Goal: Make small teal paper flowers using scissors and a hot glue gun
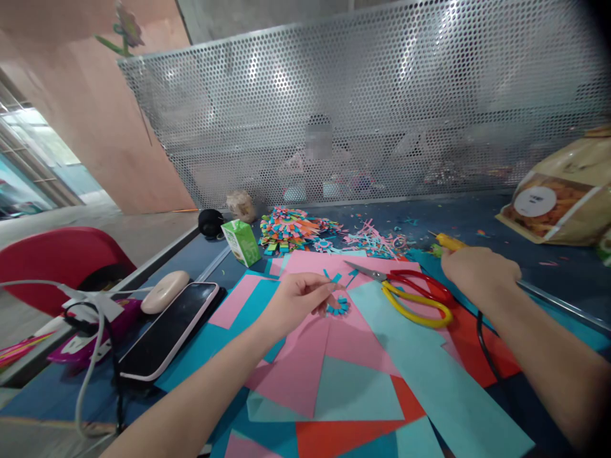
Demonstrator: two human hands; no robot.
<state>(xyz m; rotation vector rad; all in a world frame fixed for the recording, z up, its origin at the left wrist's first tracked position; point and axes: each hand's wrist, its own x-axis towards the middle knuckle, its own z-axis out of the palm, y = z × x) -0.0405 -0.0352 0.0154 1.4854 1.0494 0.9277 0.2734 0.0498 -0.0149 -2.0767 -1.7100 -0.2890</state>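
Observation:
My left hand point(305, 296) is closed in a pinch over the paper sheets. Its fingertips hold a small curled strip of fringed blue paper point(340, 308). On the right, my right hand point(480, 270) is wrapped round a yellow glue gun point(449, 242), whose thin tip points left and whose black cord point(483, 350) hangs below. Between the hands, scissors point(416, 294) with one red and one yellow handle lie on the paper, blades towards the left. Beneath are pink paper point(305, 375), light blue paper point(424, 356) and red paper point(470, 343) sheets, overlapping.
Behind the sheets sit a heap of fringed paper flowers point(286, 228) and paper scraps point(375, 240). A green carton point(242, 243), phone point(169, 331) and cream oval case point(165, 291) stand left. A snack bag point(563, 191) is right. A perforated metal screen point(382, 95) closes off the back.

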